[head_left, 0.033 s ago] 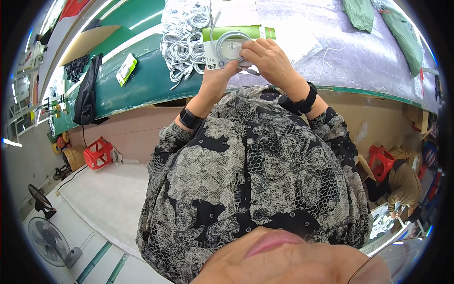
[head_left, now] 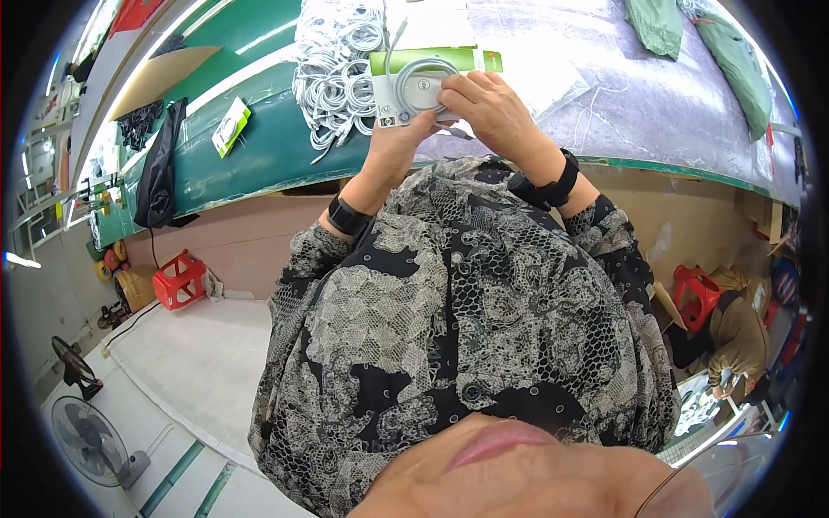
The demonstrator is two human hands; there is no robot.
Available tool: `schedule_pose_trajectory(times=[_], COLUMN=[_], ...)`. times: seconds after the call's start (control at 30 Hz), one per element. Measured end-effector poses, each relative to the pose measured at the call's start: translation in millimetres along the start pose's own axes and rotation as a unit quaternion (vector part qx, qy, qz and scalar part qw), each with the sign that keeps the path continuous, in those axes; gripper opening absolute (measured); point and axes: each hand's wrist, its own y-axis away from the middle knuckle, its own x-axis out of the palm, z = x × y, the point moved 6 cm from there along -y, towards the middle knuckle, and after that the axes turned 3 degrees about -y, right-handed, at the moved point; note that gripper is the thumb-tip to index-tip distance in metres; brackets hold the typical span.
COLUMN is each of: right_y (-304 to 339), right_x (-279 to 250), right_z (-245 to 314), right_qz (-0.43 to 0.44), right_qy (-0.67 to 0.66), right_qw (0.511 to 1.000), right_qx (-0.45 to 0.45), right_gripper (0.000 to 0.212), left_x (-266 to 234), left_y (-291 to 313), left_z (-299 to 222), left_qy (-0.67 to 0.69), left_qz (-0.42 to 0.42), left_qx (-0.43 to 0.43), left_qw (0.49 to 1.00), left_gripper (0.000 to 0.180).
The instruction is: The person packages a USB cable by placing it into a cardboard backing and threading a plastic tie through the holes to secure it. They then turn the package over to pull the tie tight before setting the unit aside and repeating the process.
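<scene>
A white and green packaging card (head_left: 382,91) is held above the near edge of the bench, with a coiled grey-white cable (head_left: 404,76) lying against its front. My left hand (head_left: 400,142) grips the card's lower edge, its thumb pressed on the coil and its other fingers hidden behind. The fingers of my right hand (head_left: 494,108) are bent and pinch the coil at its right side. One cable end sticks up past the card's top left; the other, with a plug, pokes out below between my hands. Beside the card on the left lies a heap of coiled white cables (head_left: 341,78).
A carded cable (head_left: 230,127) lies farther left on the green bench top (head_left: 276,160), near a black bag (head_left: 161,173). Green sacks (head_left: 734,73) rest at the far right. Red stools (head_left: 180,281) and a fan (head_left: 89,440) stand on the floor; another person (head_left: 738,345) is at lower right.
</scene>
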Motion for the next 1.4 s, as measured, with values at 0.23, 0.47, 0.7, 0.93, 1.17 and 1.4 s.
schedule_pose_trajectory(times=[0.23, 0.47, 0.7, 0.93, 1.17, 1.4], right_y=[-1.7, -2.7, -3.8, -1.8, 2.3, 1.3], right_x=[-3.2, 4.6, 0.5, 1.8, 14.4, 12.9], right_z=[-5.1, -19.5, 0.7, 7.0, -4.6, -24.6], right_qz=[0.007, 0.037, 0.044, 0.038, 0.015, -0.006], right_qy=[-0.099, -0.24, -0.187, -0.1, -0.161, -0.269], right_qw=[0.995, 0.963, 0.98, 0.991, 0.982, 0.955], right_qx=[0.019, 0.118, 0.049, 0.077, 0.094, 0.123], right_gripper=[0.011, 0.011, 0.025, 0.028, 0.02, 0.014], left_x=[-5.5, -3.2, -3.3, -5.4, -3.1, -1.4], left_y=[2.3, -1.2, 2.8, 0.4, -2.6, -5.9], left_z=[1.8, 3.3, 4.1, 8.1, 7.8, 14.1], left_qy=[-0.009, -0.014, 0.057, 0.062, 0.053, 0.143], left_qz=[0.007, 0.046, 0.01, 0.005, 0.003, 0.069], left_qx=[-0.026, 0.021, 0.025, 0.0, 0.005, -0.064], left_qw=[1.0, 0.999, 0.998, 0.998, 0.999, 0.985], left_gripper=[0.034, 0.032, 0.032, 0.03, 0.028, 0.033])
